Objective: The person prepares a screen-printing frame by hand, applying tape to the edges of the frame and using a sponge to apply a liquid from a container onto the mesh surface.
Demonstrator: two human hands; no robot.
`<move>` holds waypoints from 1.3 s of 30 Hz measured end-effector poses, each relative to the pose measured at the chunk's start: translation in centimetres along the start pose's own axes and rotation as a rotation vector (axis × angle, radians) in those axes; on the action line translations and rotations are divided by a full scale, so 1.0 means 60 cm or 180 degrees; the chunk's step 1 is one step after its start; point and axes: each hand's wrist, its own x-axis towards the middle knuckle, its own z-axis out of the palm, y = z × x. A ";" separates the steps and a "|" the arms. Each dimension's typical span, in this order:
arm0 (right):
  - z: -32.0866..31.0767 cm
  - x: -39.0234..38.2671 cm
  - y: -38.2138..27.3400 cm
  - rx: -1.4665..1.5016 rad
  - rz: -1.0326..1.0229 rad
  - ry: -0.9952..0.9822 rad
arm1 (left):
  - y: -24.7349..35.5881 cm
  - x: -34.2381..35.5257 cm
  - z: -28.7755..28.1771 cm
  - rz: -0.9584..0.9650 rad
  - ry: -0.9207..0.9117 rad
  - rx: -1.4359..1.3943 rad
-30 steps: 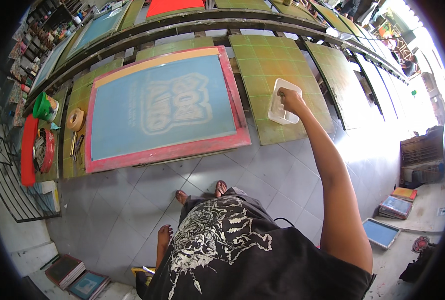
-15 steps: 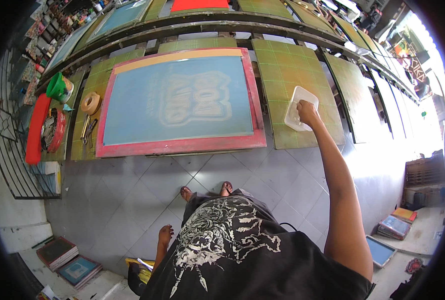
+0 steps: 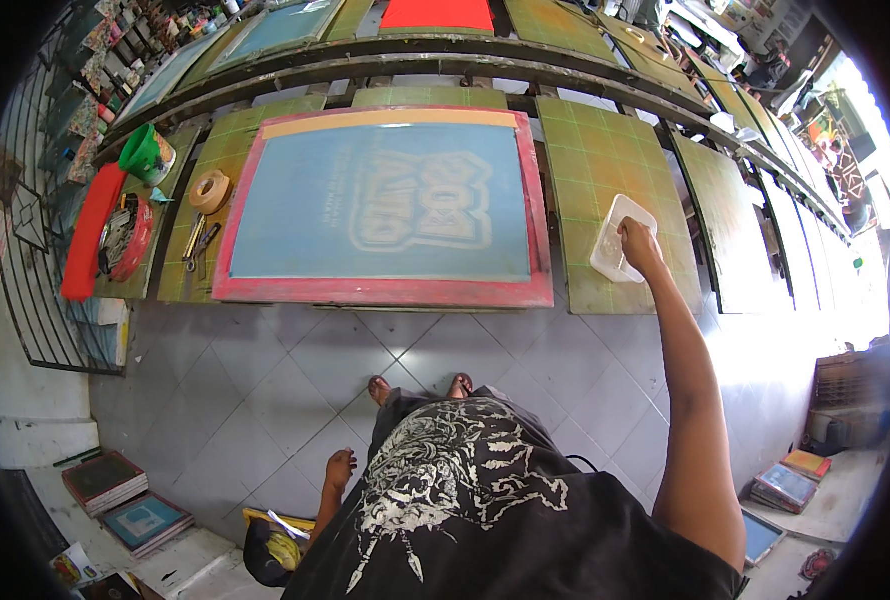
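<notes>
My right hand reaches down into a translucent white plastic tub, its fingers bent and closed. What they hold, if anything, is hidden. The tub rests on a green, grid-lined board at the right. To the left of that board lies a large screen-printing frame with a red-pink border, blue mesh and pale block lettering. Low by my left side hangs my left hand, its fingers loosely bent and apart, with nothing visible in them.
Left of the frame are a roll of tape, a pair of scissors, a green bucket and a red round tray of small items. Stacked frames sit low at the left. Dark rails run behind the boards.
The whole view has shifted a little, so the boards and frame appear further right. My right hand stays in the tub; my left hand still hangs low.
</notes>
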 end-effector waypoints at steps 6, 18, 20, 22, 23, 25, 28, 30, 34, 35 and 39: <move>-0.010 -0.004 -0.008 -0.0175 0.0249 -0.0376 | -0.002 -0.006 -0.009 0.0029 0.0084 0.0064; -0.022 -0.011 -0.033 0.0004 0.0005 0.0061 | 0.008 -0.002 -0.024 0.0129 0.0054 0.0172; -0.027 -0.014 -0.040 -0.0037 0.0103 -0.0021 | -0.001 0.009 -0.028 0.0071 -0.0004 0.0032; -0.028 -0.016 -0.043 -0.0034 0.0242 -0.0023 | -0.009 0.025 -0.038 -0.0021 -0.0113 -0.0194; -0.026 -0.017 -0.041 0.0000 0.0288 0.0018 | -0.013 0.032 -0.045 0.0035 -0.0118 -0.0168; -0.016 -0.017 -0.032 -0.0066 0.0398 0.0230 | -0.023 0.041 -0.061 0.0025 -0.0116 -0.0104; 0.006 -0.011 -0.008 -0.0607 0.0104 0.0679 | -0.021 0.064 -0.094 0.0290 -0.0197 -0.0287; 0.009 -0.003 0.006 -0.1356 -0.0500 0.0704 | -0.013 0.081 -0.126 0.0355 -0.0271 -0.0293; -0.017 0.002 0.000 0.0357 0.0728 0.0252 | 0.007 0.107 -0.211 0.0362 -0.0211 -0.0072; -0.025 0.000 -0.009 0.0445 0.0839 0.0253 | 0.014 0.118 -0.230 0.0342 -0.0139 0.0026; -0.040 -0.008 -0.052 0.0626 0.1118 0.0926 | 0.032 0.147 -0.331 0.0292 -0.0043 0.0197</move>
